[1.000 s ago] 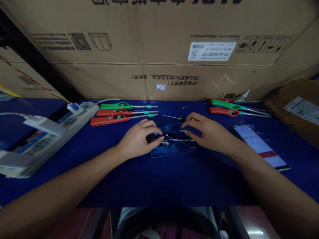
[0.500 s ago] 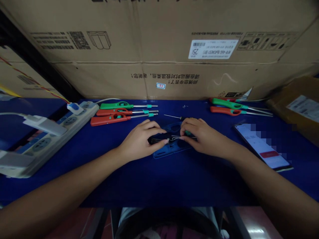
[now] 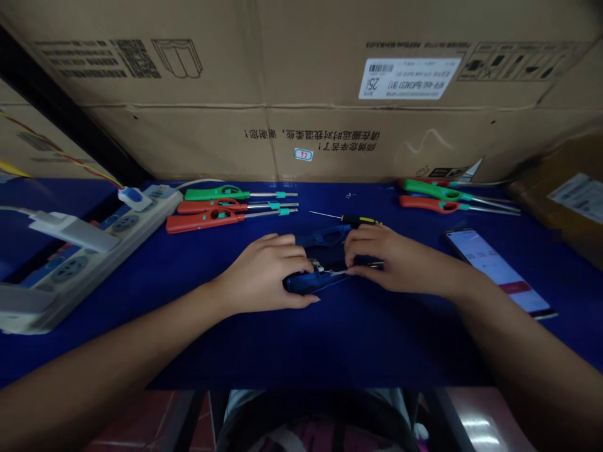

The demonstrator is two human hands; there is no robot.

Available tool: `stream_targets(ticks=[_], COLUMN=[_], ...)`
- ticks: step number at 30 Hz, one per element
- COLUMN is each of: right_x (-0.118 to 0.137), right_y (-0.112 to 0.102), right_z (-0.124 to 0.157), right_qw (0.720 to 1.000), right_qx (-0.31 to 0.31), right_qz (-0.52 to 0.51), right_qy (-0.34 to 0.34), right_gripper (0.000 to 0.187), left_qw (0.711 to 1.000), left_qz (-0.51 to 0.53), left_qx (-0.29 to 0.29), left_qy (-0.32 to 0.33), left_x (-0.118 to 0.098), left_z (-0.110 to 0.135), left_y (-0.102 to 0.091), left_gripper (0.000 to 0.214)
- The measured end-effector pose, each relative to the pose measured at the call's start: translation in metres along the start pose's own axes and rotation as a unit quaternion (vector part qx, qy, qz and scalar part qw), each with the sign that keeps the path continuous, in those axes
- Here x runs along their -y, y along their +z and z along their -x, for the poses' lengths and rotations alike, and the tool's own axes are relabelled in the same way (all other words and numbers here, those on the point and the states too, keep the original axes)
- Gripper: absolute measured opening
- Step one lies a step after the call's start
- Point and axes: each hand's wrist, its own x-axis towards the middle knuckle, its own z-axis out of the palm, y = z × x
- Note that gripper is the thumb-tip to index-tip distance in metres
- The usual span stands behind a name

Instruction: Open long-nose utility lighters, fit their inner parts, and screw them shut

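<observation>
- We see the left hand (image 3: 268, 273) curved around the near shell (image 3: 308, 284), thumb low at its near edge and the other fingers over its far side; this grip is half closed.
- The right hand (image 3: 391, 257) has thumb and forefinger brought together on the thin wire (image 3: 333, 273), as far as we can see. Whether they also hold the tube (image 3: 377, 264), we cannot tell.
- If the right hand pulls too strongly, we think the wire could come loose, because the shell is held firmly at the other end.
- If the left hand tilts the shell, small parts inside could slide out onto the worktop (image 3: 320, 351).
- The shell's inside is mostly covered by fingers, and its dark blue edge is hard to separate from the blue worktop.
- The far shell (image 3: 323, 237) lies just beyond, its right end hidden by the right hand; a careless knuckle could push it.
- The screwdriver (image 3: 362, 220) lies close behind the same hand, so it could be knocked and roll.
- Farther out, the phone (image 3: 499, 270) shows digits too blurred for us to read, and the left edge cuts off the power strip (image 3: 97, 248).
</observation>
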Motion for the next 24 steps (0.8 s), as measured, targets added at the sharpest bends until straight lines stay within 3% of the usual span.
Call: stream_targets(ticks=[5,10,16,24], right_x=[0.004,0.007,0.004,0.010], right_y=[0.001,0.014,0.025,0.027], right_z=[0.000,-0.008,-0.012,-0.011], right_qw=[0.999,0.998,0.998,1.000], right_qx=[-0.020,-0.042,-0.039,-0.028], right_qz=[-0.025,-0.033,-0.003,0.009], right_qy=[0.014,-0.021,-0.041,-0.012], right_gripper=[0.010,0.014,0.014,0.017], left_qw=[1.000,1.000,0.999,0.997], left_qz=[0.016,0.027,0.026,-0.005], left_qx=[0.008,0.010,0.024,0.056], left_qy=[0.003,0.007,0.021,0.060], left_x=[0.000,0.000,0.000,-0.001], left_z=[0.000,0.000,0.002,0.000], left_y=[-0.002,-0.002,0.000,-0.004], left_gripper=[0.026,0.031,0.034,0.030])
